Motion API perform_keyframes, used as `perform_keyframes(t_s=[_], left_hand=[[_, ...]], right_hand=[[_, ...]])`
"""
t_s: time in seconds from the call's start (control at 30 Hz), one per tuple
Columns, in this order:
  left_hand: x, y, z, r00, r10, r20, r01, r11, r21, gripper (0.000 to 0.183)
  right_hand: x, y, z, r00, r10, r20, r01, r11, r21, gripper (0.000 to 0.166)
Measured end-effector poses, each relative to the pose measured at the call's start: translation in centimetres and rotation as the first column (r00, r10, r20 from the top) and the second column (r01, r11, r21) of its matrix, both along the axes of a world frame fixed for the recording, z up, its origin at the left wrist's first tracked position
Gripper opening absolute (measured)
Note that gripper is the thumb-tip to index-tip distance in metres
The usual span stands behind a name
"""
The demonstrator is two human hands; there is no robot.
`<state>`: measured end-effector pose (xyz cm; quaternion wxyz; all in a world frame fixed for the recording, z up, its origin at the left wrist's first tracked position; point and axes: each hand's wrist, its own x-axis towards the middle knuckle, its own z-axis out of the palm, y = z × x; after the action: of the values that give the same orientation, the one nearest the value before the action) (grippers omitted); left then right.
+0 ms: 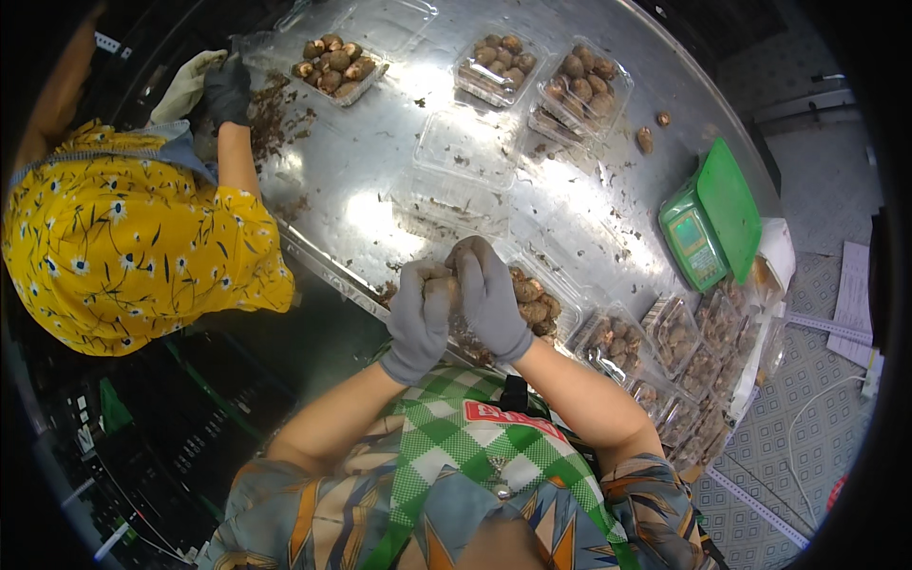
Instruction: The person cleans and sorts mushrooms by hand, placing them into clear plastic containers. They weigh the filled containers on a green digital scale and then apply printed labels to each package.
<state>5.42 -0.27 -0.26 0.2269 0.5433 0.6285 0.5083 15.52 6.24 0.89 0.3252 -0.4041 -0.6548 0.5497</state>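
In grey gloves, both hands meet above the near edge of a metal table (335,178). My left hand (419,320) is closed around a brown root vegetable, probably a small taro corm (443,291). My right hand (488,303) has its fingers curled against the top of that corm, and its fingertips are partly hidden. Just right of my hands, an open clear plastic clamshell box (566,288) holds several brown corms (533,303). Loose brown scraps (470,345) lie below my hands at the table edge.
On the left, a co-worker in yellow sleeves (142,242) has gloved hands near a filled box (335,68). Filled boxes (499,64) (584,82) stand farther back. A green digital scale (695,231) is at right, above several packed boxes (670,335). Open empty clamshells (467,146) lie mid-table.
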Motion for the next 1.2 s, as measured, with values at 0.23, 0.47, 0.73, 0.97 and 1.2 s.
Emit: perform_keyframes(t_s=[0.23,0.47,0.73,0.97,1.2], left_hand=[[-0.7,-0.9,-1.5,0.825,0.101,0.555,-0.024,0.989,-0.144,0.027],[-1.8,-0.5,0.7,0.931,-0.001,0.365,0.063,0.986,-0.157,0.019],[-1.7,0.2,1.9,0.857,-0.018,0.515,0.130,0.974,-0.183,0.025],[-1.2,0.5,1.8,0.825,0.037,0.565,0.116,0.966,-0.232,0.033],[-1.3,0.0,-0.4,0.523,0.185,0.832,0.255,0.897,-0.360,0.035]], right_hand=[[0.3,-0.8,2.6,0.972,0.064,-0.226,-0.157,0.892,-0.424,0.018],[1.4,1.8,4.0,0.911,0.407,0.068,-0.395,0.908,-0.140,0.019],[1.9,2.0,3.9,0.954,0.217,-0.207,-0.299,0.712,-0.635,0.016],[0.2,0.6,4.2,0.972,0.234,-0.001,-0.220,0.915,-0.337,0.017],[1.0,1.6,3.0,0.953,0.225,-0.202,-0.272,0.929,-0.250,0.017]])
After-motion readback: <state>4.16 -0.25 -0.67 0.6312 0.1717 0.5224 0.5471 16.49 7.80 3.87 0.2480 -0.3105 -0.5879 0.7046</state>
